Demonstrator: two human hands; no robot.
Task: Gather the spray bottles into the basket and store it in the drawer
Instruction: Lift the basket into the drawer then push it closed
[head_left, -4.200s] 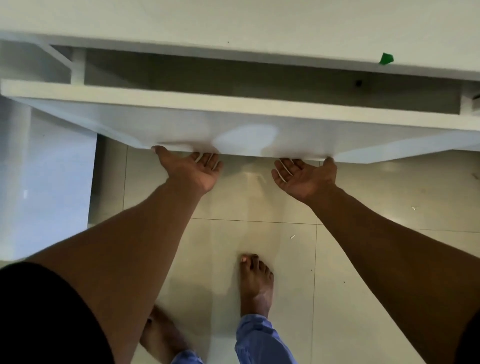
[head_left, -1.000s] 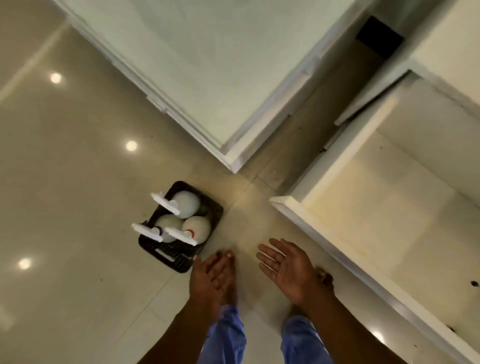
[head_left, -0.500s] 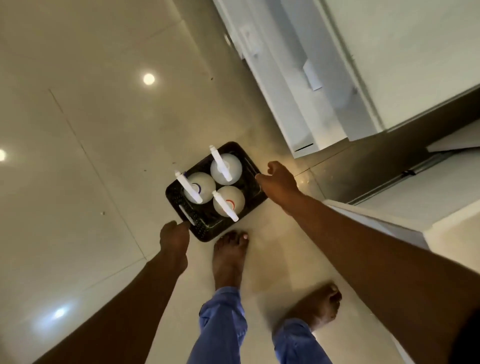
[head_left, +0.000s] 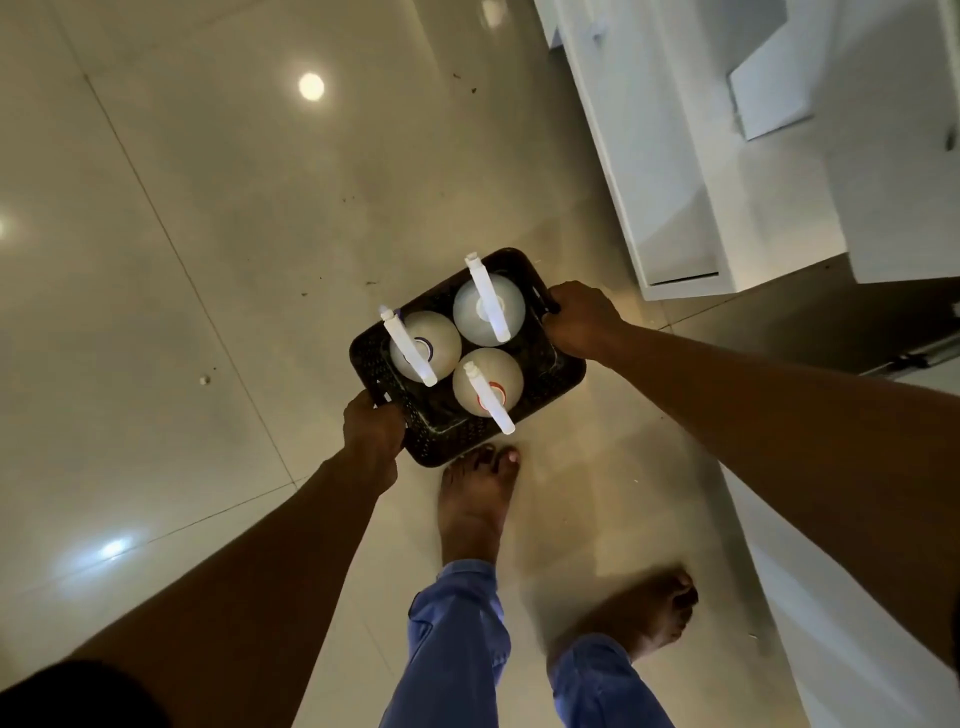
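A black perforated basket (head_left: 563, 371) sits over the tiled floor in front of my feet. Three white spray bottles stand upright in it: one at the far side (head_left: 511, 301), one at the left (head_left: 441, 345) and one at the near side (head_left: 498, 376). My left hand (head_left: 371, 428) grips the basket's near-left end. My right hand (head_left: 582, 319) grips its far-right end. Whether the basket rests on the floor or is lifted off it I cannot tell.
White cabinet units (head_left: 675, 171) stand at the upper right. The white edge of the pulled-out drawer (head_left: 831, 597) runs along the lower right. My bare feet (head_left: 475, 504) are just behind the basket. Glossy floor tiles (head_left: 182, 260) spread to the left.
Both hands have closed on the basket's two ends; half a second ago they were just reaching it. Earlier I was pulling the drawer open, then turned to the basket.
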